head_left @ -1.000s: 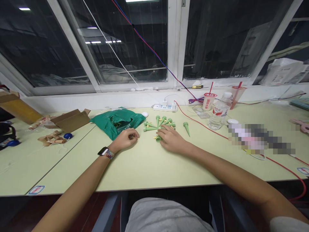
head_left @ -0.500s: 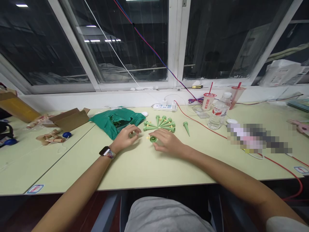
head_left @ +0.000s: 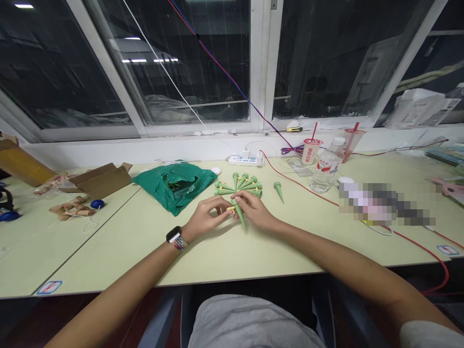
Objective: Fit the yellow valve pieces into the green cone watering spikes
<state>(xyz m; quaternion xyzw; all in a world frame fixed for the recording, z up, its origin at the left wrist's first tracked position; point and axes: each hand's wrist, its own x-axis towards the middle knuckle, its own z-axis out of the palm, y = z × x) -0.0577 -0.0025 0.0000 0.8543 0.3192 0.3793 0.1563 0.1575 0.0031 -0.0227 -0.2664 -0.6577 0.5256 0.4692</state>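
My right hand [head_left: 256, 212] is closed round the upper part of a green plastic watering spike [head_left: 240, 220], its point tilted down toward me. On the spike's left side, my left hand [head_left: 207, 218] pinches its small yellow valve [head_left: 230, 209] between thumb and fingers. Just beyond both hands, several matching green spikes [head_left: 255, 186] lie fanned out with their tips together; some show yellow valves. One more green spike [head_left: 279, 192] lies by itself to their right. A torn green plastic bag [head_left: 154, 182] lies to the left, with something green partly visible through its opening.
A power strip [head_left: 246, 161] sits against the wall. At right stand a water bottle [head_left: 326, 166], two drink cups with straws, and a red cable [head_left: 295, 180] running across the table. Wooden toys with a blue ball [head_left: 97, 204] and a cardboard box [head_left: 103, 181] lie left.
My left hand has moved right to the spike and closed on its yellow valve. The spike in my right hand has turned, so its point now faces down toward me.
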